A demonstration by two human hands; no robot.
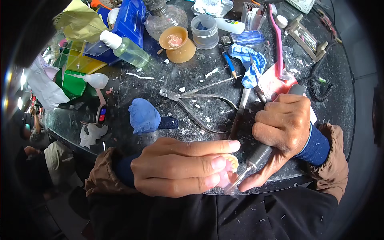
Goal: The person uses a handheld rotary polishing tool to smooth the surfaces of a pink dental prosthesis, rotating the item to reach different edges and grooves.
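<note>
At the table's near edge my left hand is closed on a pink denture with pale teeth; its fingers cover much of it. My right hand wraps round a dark rotary handpiece. The handpiece's thin metal bit points down to the left and meets the denture's lower edge, where the tip is blurred. Beyond the left hand lies a blue dental cast. A pair of wire pliers rests between the cast and the right hand, with a metal spatula beside it.
Farther back stand a tan rubber bowl, a clear jar, a spray bottle and a blue impression in a tray. A pink toothbrush lies at the right. A wristband and crumpled tissue are at the left.
</note>
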